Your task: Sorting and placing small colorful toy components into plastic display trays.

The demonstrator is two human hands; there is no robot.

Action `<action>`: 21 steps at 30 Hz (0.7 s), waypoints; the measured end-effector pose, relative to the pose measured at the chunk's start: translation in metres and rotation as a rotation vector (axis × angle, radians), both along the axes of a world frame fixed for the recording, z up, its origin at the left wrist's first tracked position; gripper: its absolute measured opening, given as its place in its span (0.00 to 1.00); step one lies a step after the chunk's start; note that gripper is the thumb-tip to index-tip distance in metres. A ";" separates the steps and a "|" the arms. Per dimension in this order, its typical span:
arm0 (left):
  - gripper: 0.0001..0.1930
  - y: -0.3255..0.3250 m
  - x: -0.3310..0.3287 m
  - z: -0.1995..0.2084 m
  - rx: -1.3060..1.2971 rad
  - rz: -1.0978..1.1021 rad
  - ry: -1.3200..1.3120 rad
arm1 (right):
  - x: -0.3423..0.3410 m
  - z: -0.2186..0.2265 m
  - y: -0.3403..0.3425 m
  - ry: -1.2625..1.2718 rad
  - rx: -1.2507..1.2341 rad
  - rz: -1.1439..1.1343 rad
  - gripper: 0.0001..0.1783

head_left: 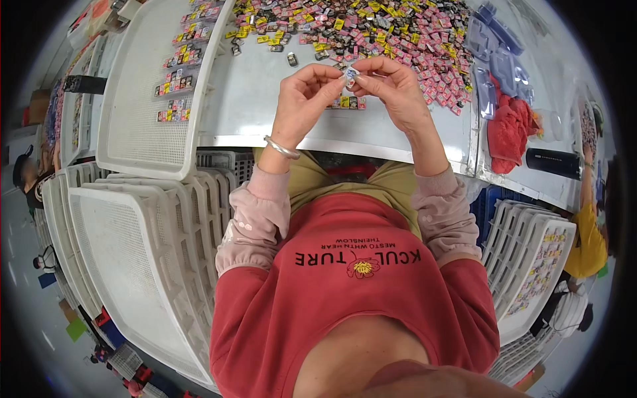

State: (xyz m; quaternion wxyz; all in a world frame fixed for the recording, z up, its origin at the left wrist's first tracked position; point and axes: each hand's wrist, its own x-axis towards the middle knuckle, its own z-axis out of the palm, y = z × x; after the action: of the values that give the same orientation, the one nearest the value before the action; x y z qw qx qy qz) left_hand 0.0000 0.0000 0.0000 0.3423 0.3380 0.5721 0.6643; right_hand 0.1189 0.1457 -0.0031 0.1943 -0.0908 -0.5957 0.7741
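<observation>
Above the front part of the white tabletop, my left hand (306, 99) and my right hand (396, 94) meet, thumbs and fingertips closed on one small white printed piece (351, 75). The fingers partly cover it, and its exact kind is too small to make out. Just under the hands lies a short row of small pink, yellow and black blocks (350, 103), partly hidden by them. Farther back spreads a large loose heap of similar small blocks (391, 33). A single dark block (292, 60) lies apart from the heap, near my left fingers.
A white mesh tray (136, 93) at left carries rows of blocks along its right side. White trays (119, 245) are stacked at lower left, more trays (514, 259) at right. Clear plastic pieces (511, 63), a red cloth (509, 136) and a black cylinder (554, 162) lie at right, near another person's yellow sleeve (585, 242).
</observation>
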 end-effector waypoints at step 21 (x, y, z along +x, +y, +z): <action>0.10 -0.010 0.020 0.021 0.168 0.043 -0.145 | 0.007 0.027 -0.005 0.073 0.014 -0.027 0.10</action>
State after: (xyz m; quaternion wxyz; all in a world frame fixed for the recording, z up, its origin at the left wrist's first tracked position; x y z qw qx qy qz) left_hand 0.0199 -0.0099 0.0206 0.3390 0.3038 0.4954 0.7398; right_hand 0.1262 0.1406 0.0235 0.2270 -0.0692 -0.5925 0.7698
